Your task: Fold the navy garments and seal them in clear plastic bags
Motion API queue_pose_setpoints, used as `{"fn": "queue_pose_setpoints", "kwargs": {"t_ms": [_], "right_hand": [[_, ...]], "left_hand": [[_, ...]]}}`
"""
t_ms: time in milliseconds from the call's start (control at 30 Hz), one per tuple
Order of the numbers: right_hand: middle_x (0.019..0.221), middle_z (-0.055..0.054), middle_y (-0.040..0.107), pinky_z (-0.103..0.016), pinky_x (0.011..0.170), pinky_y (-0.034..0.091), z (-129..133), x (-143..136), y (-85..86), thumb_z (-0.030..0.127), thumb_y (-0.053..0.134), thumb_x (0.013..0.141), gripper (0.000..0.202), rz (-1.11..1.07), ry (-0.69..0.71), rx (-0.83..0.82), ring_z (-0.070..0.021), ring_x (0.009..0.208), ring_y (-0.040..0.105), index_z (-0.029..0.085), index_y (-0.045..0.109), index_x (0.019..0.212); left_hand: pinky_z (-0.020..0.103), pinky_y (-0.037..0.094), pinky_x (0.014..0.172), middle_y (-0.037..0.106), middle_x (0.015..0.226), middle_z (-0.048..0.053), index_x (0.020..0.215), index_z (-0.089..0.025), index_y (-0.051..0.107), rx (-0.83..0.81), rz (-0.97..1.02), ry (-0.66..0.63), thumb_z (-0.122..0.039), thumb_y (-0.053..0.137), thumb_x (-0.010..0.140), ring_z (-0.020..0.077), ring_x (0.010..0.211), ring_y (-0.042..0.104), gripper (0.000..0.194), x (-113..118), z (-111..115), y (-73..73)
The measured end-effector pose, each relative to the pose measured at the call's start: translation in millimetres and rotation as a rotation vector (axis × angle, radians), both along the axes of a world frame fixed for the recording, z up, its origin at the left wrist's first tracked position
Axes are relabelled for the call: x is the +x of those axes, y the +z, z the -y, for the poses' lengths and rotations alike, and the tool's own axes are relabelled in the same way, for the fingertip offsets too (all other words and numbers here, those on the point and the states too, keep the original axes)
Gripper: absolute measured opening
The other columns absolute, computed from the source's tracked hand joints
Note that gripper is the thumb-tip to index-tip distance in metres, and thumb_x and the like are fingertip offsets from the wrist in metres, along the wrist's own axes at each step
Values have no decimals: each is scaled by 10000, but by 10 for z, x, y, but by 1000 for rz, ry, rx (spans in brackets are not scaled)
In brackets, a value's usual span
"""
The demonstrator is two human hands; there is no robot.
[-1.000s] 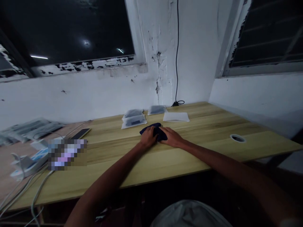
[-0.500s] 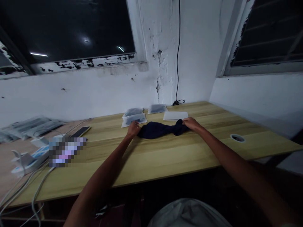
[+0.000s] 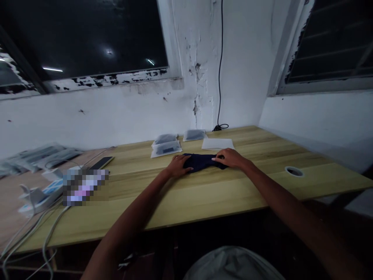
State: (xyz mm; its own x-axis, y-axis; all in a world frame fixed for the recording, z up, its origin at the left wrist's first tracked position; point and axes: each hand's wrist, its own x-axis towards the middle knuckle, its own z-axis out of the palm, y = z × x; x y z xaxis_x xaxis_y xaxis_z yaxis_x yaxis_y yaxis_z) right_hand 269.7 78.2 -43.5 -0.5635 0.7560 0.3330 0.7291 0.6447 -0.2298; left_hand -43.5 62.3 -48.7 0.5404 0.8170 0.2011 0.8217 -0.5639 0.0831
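Observation:
A dark navy piece of cloth [image 3: 201, 162] lies on the wooden table between my two hands; its exact kind does not show. Over its left end rests my left hand [image 3: 178, 165], fingers stretched and thumb apart, pressing on the fabric. My right hand [image 3: 229, 158] pinches the cloth's right end between thumb and fingers. Just behind the cloth is a white flat packet or sheet [image 3: 218, 144], close to my right hand.
Frosted packets with dark contents [image 3: 166, 149] lie near the wall, another [image 3: 194, 135] beside them. At left are a phone [image 3: 101, 163], a power strip [image 3: 37, 203] with cables and a pile of grey packets [image 3: 43, 157]. A round cable hole [image 3: 294, 171] is at right.
My hands have come closer together. The left has moved right onto the cloth, its fingers now spread. The cloth has become shorter and flatter, its bunched right end drawn in.

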Motion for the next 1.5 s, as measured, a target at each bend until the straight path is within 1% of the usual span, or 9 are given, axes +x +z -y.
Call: {"fn": "queue_pose_setpoints", "kwargs": {"t_ms": [133,333,533,667,800,933,1033,1267,1500], "right_hand": [[735,-68,702,-295,636,414,-139,249,-49,629,506,857,488,66,-149,-125,-211,689,624,199,714,758],[1045,-134,668,-351,842,438,-367,448,-195,475,789,661,523,8,-241,-62,-297,1013,586,175,671,1074],[858,-70,662,-307,730,415,-436,462,-239,268,735,678,161,-54,-287,-62,-235,828,590,191,612,749],[767,-37,629,-302,722,399,-399,451,-158,218,634,693,110,-204,-262,14,-204,755,562,209,525,707],[801,-27,641,-328,789,425,-228,465,36,335,620,709,179,-533,-41,-210,-216,818,589,217,487,731],[886,-78,704,-424,884,453,21,522,201,556,681,701,411,-658,451,-890,-267,897,656,208,476,774],[915,-100,724,-506,945,442,91,472,200,608,705,697,469,-692,624,-1133,-298,949,681,198,510,814],[995,-105,721,-428,907,495,-30,-35,-100,495,763,683,458,-476,228,-598,-252,937,674,164,702,993],[1557,-47,326,-565,1166,151,262,-465,-225,651,721,676,812,-45,235,-276,-387,1427,243,367,483,1399]], "left_hand": [[476,316,1058,629,1188,116,1138,-202,647,106,-12,58,-535,687,767,309,1176,518,500,-68,-15,95],[462,336,1024,593,1116,87,897,-188,680,91,102,-21,-375,744,742,278,1128,513,251,-24,60,226],[374,462,855,588,1065,89,904,-170,612,-161,209,-14,-554,776,623,256,992,552,503,-107,41,253],[345,474,804,639,933,31,962,-188,610,-246,302,73,-409,819,569,219,883,586,497,-224,-47,279],[356,474,858,672,921,37,879,-179,650,-354,454,-58,-345,814,588,219,925,613,373,-265,6,429],[393,509,824,712,966,105,939,-174,691,-952,528,-412,-458,836,585,273,938,660,477,-298,185,605],[403,522,784,720,959,145,967,-162,698,-1186,621,-493,-557,797,616,288,887,680,538,-300,235,616],[237,444,580,682,820,51,964,-160,673,-600,729,-103,-550,614,812,126,647,588,423,-114,41,303],[395,436,939,688,1104,105,1035,-189,699,-163,231,144,-728,435,836,290,1083,589,633,155,142,56]]}}
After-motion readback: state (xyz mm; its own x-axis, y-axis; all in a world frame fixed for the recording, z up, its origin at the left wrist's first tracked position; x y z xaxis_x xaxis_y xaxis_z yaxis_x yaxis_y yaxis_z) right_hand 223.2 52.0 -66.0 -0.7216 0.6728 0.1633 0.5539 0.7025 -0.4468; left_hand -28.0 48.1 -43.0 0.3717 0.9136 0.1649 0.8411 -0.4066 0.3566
